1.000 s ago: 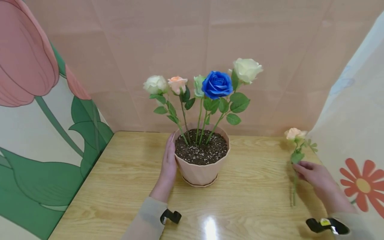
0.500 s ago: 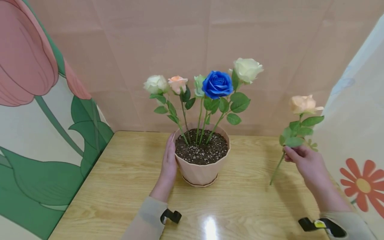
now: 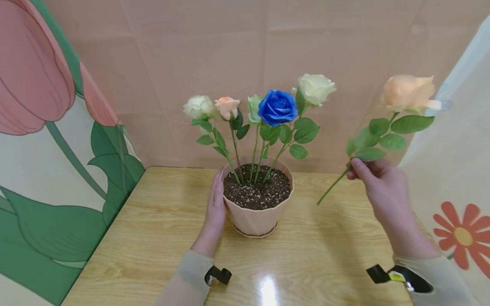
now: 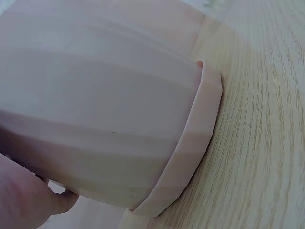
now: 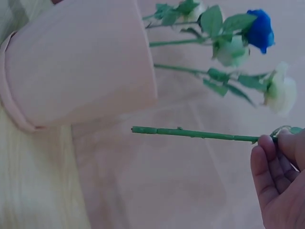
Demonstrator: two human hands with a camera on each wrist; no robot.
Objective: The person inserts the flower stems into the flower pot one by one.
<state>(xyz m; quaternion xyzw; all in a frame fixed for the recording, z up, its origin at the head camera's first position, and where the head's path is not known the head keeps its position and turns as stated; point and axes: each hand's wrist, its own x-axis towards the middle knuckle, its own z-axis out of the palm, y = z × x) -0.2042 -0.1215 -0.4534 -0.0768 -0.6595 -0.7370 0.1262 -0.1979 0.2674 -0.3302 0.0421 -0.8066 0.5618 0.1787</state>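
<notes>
A pale pink flowerpot (image 3: 252, 219) of dark speckled soil stands on its saucer at mid table. Several roses rise from the soil, among them a blue rose (image 3: 277, 108), a small peach rose (image 3: 227, 108) and a white rose (image 3: 315, 89). My left hand (image 3: 214, 208) rests along the pot's left side with its fingers straight; the left wrist view shows part of it at the pot wall (image 4: 95, 95). At the right, my right hand (image 3: 384, 187) pinches the stem (image 5: 190, 133) of a larger peach rose (image 3: 408, 92) below its leaves, the bare stem end slanting down toward the pot.
The wooden table (image 3: 153, 238) backs onto a pink cloth (image 3: 199, 51). A tulip-printed panel (image 3: 34, 76) borders it on the left, and a panel with a printed red flower (image 3: 463, 236) on the right.
My right hand has lifted the peach rose from the table's right side, moving it up and leftward, its stem end swinging toward the pot. My left hand stays against the pot.
</notes>
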